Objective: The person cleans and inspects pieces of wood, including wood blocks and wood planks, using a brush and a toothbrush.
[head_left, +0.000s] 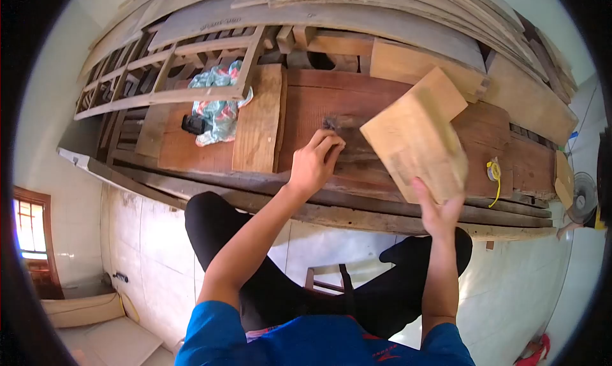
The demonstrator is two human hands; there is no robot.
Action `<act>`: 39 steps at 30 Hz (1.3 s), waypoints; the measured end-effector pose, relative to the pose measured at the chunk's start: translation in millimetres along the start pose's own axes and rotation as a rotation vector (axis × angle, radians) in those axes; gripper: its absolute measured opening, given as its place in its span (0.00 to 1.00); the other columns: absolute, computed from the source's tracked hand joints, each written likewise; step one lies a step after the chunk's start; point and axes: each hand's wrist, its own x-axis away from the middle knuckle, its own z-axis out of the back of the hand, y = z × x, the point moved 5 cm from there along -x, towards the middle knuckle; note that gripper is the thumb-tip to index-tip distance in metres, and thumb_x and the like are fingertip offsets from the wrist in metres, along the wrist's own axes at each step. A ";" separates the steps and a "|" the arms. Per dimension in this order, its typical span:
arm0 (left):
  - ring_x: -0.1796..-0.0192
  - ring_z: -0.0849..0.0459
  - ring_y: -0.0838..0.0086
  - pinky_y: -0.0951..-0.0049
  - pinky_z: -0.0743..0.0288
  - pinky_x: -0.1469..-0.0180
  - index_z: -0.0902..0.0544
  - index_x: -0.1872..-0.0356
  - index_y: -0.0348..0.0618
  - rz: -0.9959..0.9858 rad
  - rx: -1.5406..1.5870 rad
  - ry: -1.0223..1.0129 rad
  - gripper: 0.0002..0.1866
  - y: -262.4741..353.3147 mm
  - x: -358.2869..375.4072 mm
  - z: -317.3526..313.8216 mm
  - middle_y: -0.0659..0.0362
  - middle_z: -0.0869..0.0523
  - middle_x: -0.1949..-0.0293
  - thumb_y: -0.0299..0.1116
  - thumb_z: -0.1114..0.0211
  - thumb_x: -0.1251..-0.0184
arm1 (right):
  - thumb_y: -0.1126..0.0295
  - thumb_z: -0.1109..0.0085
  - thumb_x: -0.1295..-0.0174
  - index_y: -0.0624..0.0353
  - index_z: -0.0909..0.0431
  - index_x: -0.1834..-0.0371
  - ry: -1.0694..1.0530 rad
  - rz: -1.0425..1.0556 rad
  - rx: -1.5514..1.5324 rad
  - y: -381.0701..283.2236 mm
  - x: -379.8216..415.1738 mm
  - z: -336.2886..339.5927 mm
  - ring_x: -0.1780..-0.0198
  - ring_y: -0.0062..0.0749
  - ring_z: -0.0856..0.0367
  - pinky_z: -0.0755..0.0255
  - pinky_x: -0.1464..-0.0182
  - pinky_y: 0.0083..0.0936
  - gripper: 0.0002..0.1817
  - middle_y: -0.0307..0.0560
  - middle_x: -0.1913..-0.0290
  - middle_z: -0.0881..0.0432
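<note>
My right hand (440, 213) grips the lower edge of a tan cardboard box (414, 143), thumb on its near face. The box is tilted and blurred, with a flap (441, 93) standing out at its upper right. My left hand (315, 162) is over the reddish-brown wooden board (382, 88), its fingers pinched together; what they hold, if anything, is hidden. Just beyond those fingertips lies a small dark clump (329, 122), too blurred to name. A dark smear runs from it across the board toward the box.
A yellow tape measure (493, 170) lies at right. At left are a patterned cloth (220, 104), a black object (193, 124), a light plank (258, 124) and a slatted wooden frame (162, 69). Long boards (319, 25) are stacked behind. A fan (582, 199) stands far right.
</note>
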 end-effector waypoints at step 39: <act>0.57 0.11 0.60 0.60 0.17 0.55 0.10 0.56 0.47 0.112 0.125 0.026 0.08 -19.1 4.4 -5.5 0.61 0.14 0.50 0.33 0.28 0.33 | 0.73 0.25 0.37 0.71 0.25 0.37 -0.068 0.104 0.168 23.0 25.4 -44.7 0.43 0.39 0.15 0.24 0.39 0.31 0.28 0.55 0.44 0.15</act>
